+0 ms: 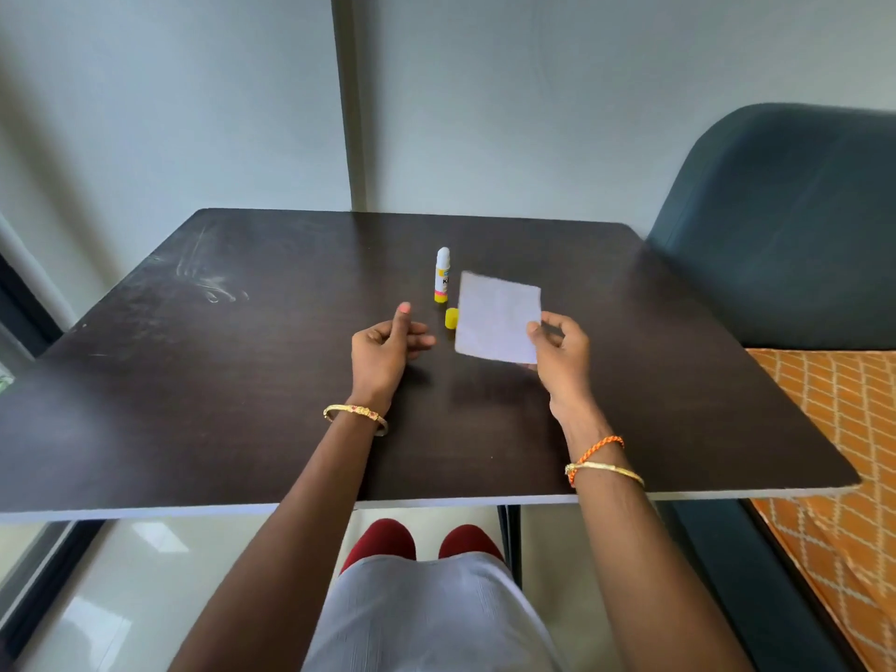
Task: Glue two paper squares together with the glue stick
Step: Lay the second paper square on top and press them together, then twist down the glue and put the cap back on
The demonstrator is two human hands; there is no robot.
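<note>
My right hand [557, 346] pinches the right edge of a white paper square [497, 317] and holds it tilted above the dark table [242, 380]. Whether it is one sheet or two stacked I cannot tell. My left hand [388, 346] hovers to the left of the paper, holding nothing, thumb up and fingers loosely curled. The glue stick [442, 275] stands upright with its white glue exposed, just behind the paper's left corner. Its yellow cap [451, 318] lies on the table between the stick and the paper.
A dark teal chair [785, 225] stands at the table's right side. An orange patterned cloth [839, 453] lies at the lower right. A grey wall with a dark vertical post is behind the table. My knees show under the near table edge.
</note>
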